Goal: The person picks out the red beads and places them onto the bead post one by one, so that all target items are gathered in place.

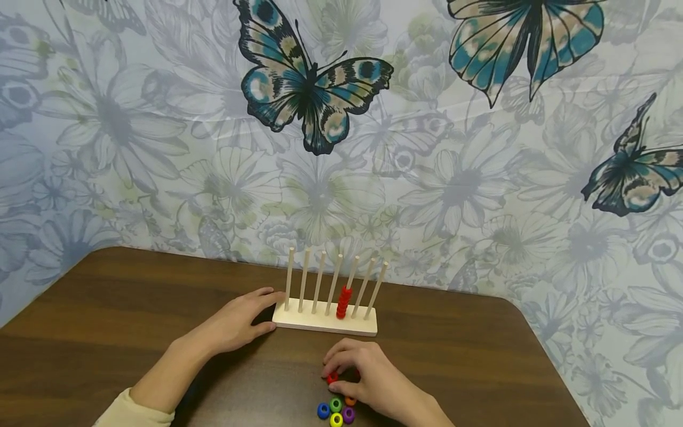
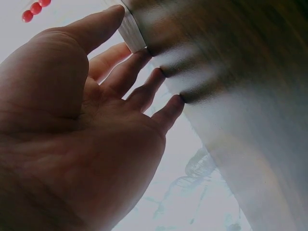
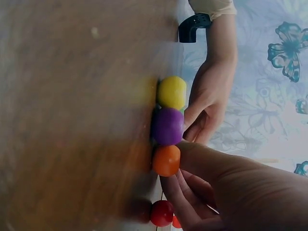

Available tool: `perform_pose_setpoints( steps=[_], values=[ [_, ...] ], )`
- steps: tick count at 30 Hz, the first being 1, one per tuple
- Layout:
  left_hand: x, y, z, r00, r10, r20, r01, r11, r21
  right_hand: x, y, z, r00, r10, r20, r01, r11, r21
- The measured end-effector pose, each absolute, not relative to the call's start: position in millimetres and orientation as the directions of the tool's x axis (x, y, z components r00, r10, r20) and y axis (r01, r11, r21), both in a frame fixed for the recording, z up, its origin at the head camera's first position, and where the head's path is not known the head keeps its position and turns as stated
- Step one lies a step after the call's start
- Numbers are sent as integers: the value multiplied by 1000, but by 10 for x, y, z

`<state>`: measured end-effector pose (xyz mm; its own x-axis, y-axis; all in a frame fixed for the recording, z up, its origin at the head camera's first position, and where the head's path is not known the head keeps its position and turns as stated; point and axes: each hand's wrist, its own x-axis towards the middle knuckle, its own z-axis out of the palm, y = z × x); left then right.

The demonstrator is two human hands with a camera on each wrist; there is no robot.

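Observation:
A pale wooden peg stand (image 1: 324, 320) has seven upright pegs; a stack of red beads (image 1: 344, 302) sits on the fifth from the left. My left hand (image 1: 235, 323) holds the stand's left end, thumb at the front corner and index finger at the back. In the left wrist view, the other fingertips (image 2: 175, 102) touch the table. My right hand (image 1: 376, 376) pinches a red bead (image 1: 332, 378) between thumb and fingers, in front of the stand. Beside it lie blue (image 1: 323, 410), green (image 1: 335, 405), yellow (image 1: 336, 420), purple (image 1: 348, 414) and orange (image 3: 166, 160) beads.
The brown wooden table (image 1: 459, 350) has rounded far corners. Behind it hangs a pale backdrop (image 1: 341, 196) with flowers and butterflies. In the right wrist view, a black curved piece (image 3: 192, 26) shows at the left wrist.

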<state>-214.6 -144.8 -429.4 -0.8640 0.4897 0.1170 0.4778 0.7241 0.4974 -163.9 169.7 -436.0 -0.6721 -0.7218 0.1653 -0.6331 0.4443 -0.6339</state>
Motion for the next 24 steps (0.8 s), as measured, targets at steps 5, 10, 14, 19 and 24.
perform_pose_setpoints(
  steps=[5,10,14,19,24],
  values=[
    [-2140,-1456,-4302,-866,487,113,474,725,500,-1635,1704,-4364,-689,-706,165,-600,427,-677],
    [-2168,-1439,-4310,-866,487,115,475,727,496,-1627,1699,-4352,-696,-699,167,-607,447,-657],
    [-2190,-1422,-4317,-864,490,114,477,728,492,-1605,1664,-4341,-696,-696,177,-602,432,-672],
    [-2191,-1425,-4319,-866,490,100,469,726,502,-1585,1556,-4291,-681,-711,172,-628,447,-638],
    [-2176,-1465,-4319,-871,484,88,456,727,513,-1567,1333,-4184,-678,-725,121,-635,495,-593]
  ],
)
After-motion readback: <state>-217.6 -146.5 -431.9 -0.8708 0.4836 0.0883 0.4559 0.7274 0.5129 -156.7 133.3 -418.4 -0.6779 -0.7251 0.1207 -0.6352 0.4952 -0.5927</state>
